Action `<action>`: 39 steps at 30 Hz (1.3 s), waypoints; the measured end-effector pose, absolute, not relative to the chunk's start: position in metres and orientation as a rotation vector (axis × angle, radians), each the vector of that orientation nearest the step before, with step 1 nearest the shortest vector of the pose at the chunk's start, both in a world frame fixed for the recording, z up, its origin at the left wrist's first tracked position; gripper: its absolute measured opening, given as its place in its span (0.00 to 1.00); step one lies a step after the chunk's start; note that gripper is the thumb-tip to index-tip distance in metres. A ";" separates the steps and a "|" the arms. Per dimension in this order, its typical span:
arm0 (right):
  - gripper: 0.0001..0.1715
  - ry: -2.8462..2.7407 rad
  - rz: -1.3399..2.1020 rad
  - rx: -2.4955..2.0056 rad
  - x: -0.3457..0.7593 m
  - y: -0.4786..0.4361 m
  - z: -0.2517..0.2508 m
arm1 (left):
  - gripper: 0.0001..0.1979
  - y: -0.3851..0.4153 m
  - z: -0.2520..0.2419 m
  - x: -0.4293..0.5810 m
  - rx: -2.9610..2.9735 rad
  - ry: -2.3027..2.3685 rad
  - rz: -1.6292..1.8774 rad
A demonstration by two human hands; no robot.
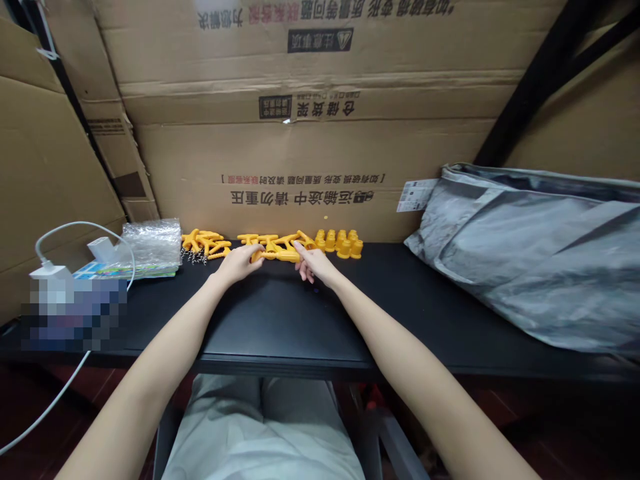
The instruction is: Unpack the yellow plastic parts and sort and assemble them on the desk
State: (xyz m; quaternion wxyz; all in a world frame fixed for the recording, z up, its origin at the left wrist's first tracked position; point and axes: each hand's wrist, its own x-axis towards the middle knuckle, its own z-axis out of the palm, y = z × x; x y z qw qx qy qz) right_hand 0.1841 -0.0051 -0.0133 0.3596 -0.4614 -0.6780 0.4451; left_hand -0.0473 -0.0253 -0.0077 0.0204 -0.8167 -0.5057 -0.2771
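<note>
My left hand (241,263) is closed on the left end of a long yellow plastic piece (281,255), held level just above the black table. At the other end of that piece is my right hand (320,265), thumb against it and fingers curled below. Behind the hands lies a row of yellow T-shaped plastic parts (267,241), partly hidden by the hands and the held piece. To their left is a pile of yellow branched handles with metal screw tips (200,256). Several yellow cup-shaped parts (343,241) stand upright just right of my right hand.
Cardboard sheets (310,147) wall the black table (280,313) at the back and left. A large grey bag (525,260) covers the right side. On the left are clear plastic packaging (153,243), a white charger (53,280) with a trailing cable, and a blurred-out item.
</note>
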 end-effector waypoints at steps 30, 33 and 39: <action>0.26 -1.806 1.184 -1.001 0.188 0.001 -0.021 | 0.14 -0.020 -0.011 -0.057 -2.486 -1.613 -0.885; 0.29 -1.818 1.172 -0.950 0.190 0.002 -0.021 | 0.14 -0.021 -0.010 -0.056 -2.480 -1.611 -0.887; 0.21 -1.795 1.182 -0.968 0.189 0.000 -0.019 | 0.14 -0.023 -0.009 -0.054 -2.473 -1.603 -0.884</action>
